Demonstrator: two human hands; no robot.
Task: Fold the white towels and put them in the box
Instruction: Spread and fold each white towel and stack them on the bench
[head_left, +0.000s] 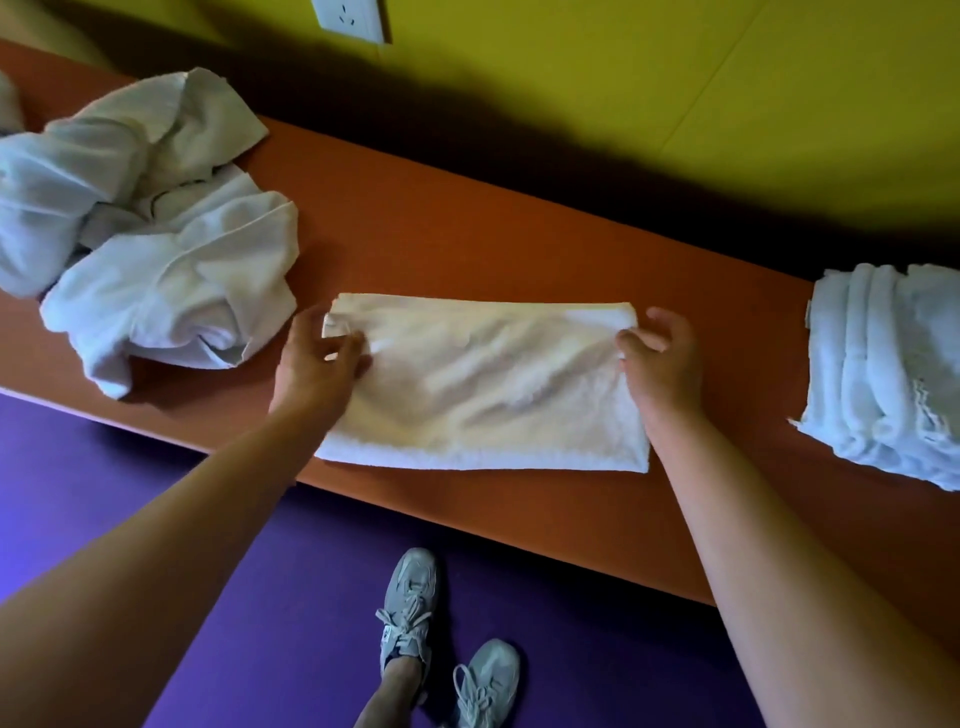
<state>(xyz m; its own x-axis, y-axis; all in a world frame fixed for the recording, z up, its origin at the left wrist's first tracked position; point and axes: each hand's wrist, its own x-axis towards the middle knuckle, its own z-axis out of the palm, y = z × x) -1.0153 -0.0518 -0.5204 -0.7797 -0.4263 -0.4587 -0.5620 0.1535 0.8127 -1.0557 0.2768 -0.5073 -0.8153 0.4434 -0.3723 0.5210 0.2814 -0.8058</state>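
White towel (483, 384), half-folded, is pinched at its far corners by left hand (317, 358) and right hand (660, 353); another fold is probably needed next.

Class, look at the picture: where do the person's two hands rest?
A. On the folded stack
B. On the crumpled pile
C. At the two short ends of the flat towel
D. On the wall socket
C: the left hand and right hand sit at opposite ends of the flat towel.

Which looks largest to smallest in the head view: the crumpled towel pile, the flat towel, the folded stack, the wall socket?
1. crumpled towel pile
2. flat towel
3. folded stack, cut off by the picture's right edge, so its rank is unsure
4. wall socket, also cut off at the top
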